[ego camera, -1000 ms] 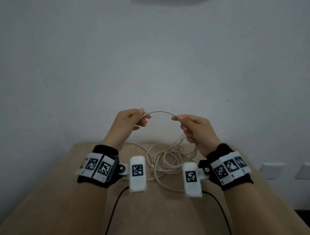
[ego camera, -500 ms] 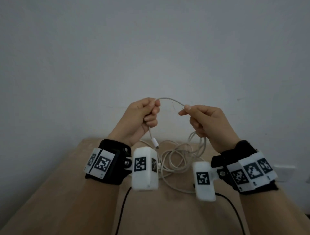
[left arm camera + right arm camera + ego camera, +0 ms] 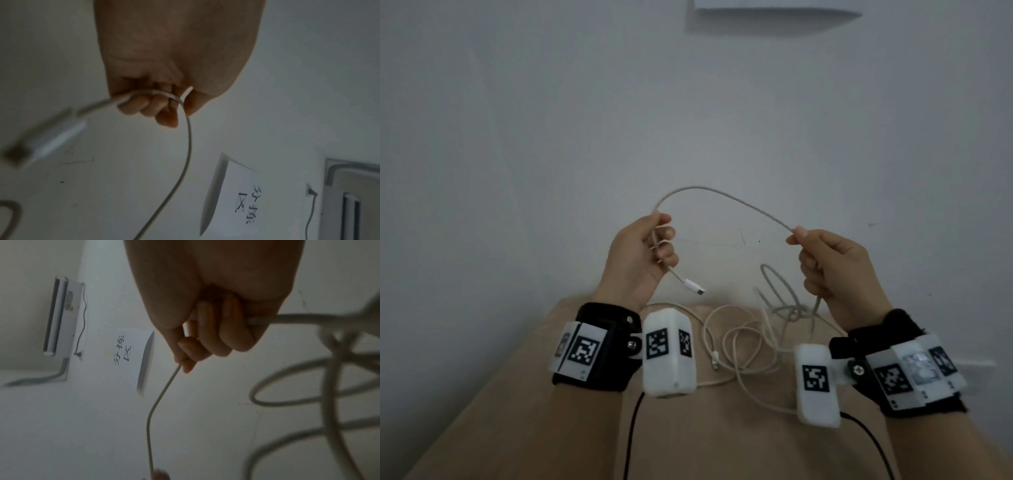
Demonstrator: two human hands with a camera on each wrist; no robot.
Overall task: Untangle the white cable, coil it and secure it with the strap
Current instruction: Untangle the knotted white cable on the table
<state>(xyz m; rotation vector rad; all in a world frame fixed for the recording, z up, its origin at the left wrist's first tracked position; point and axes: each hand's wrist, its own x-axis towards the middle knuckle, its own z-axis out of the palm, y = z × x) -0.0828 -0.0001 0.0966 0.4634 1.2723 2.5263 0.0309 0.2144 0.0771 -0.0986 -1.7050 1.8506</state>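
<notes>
Both hands are raised above the table with a stretch of white cable (image 3: pixel 726 197) arching between them. My left hand (image 3: pixel 650 250) grips the cable near its end, and the white plug (image 3: pixel 693 286) hangs out below the fist. In the left wrist view the curled fingers (image 3: pixel 148 105) close round the cable (image 3: pixel 188 146). My right hand (image 3: pixel 825 263) pinches the cable between thumb and forefinger, seen also in the right wrist view (image 3: pixel 185 352). Below it a knot of loops (image 3: pixel 787 308) hangs down to the tangle (image 3: pixel 743 346) on the table. No strap is in view.
The tan table (image 3: pixel 534 428) runs toward a plain white wall. A second plug (image 3: pixel 714 359) lies among the loops. Black leads (image 3: pixel 631 431) trail from the wrist cameras. A paper sign (image 3: pixel 232 194) and a wall unit (image 3: pixel 59 318) hang on the wall.
Both hands have risen and moved apart, so the cable arch between them is longer. The plug now hangs free below my left fist, and more of the tangle is lifted off the table.
</notes>
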